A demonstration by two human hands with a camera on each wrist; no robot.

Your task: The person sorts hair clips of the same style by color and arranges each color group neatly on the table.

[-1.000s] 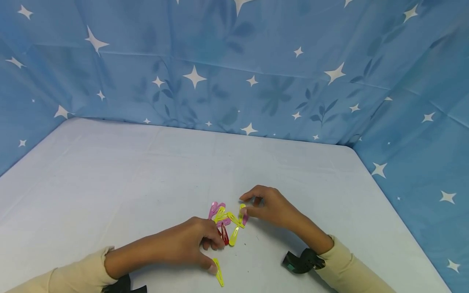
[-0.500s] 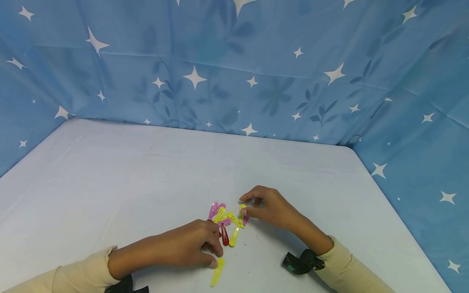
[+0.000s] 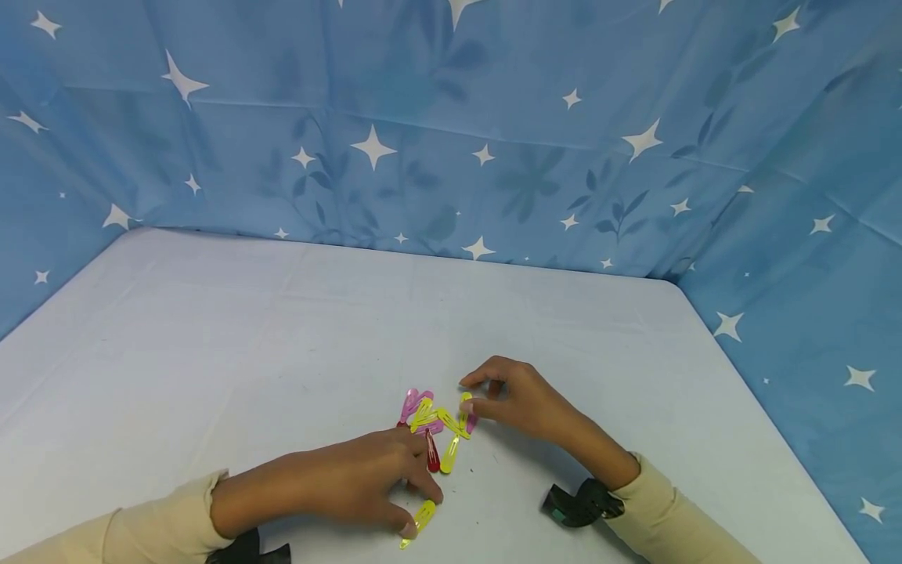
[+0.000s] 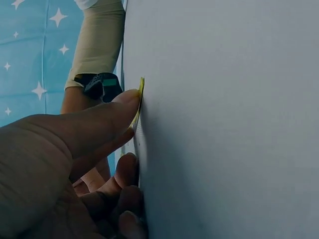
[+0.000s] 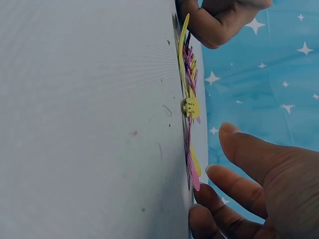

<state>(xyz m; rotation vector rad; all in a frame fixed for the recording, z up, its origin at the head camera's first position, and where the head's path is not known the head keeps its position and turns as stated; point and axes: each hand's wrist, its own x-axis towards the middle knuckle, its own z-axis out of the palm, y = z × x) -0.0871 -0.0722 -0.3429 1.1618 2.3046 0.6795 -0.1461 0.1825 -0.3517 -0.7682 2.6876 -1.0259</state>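
Near the front of the white table, my left hand [image 3: 373, 478] holds a yellow snap hair clip [image 3: 424, 515] by thumb and index finger. In the left wrist view the thumb presses against this yellow clip [image 4: 141, 94], and the other fingers curl below. A loose cluster of clips lies just beyond: pink clips [image 3: 409, 403], yellow clips [image 3: 449, 456] and a dark red clip [image 3: 433, 454], partly hidden by the left hand. My right hand [image 3: 524, 399] hovers at the cluster's right side, fingers loosely bent. In the right wrist view its thumb is apart from the clips.
A white cloth covers the table [image 3: 282, 329]. Blue star-patterned curtains [image 3: 437, 141] stand behind it and along the sides. Black camera mounts sit on both wrists, one showing below the right wrist [image 3: 583, 503]. Small dark specks dot the cloth.
The left hand has drawn slightly toward the front, and the yellow clip at its fingertips has turned clockwise on the table. The right hand and the cluster look unmoved.
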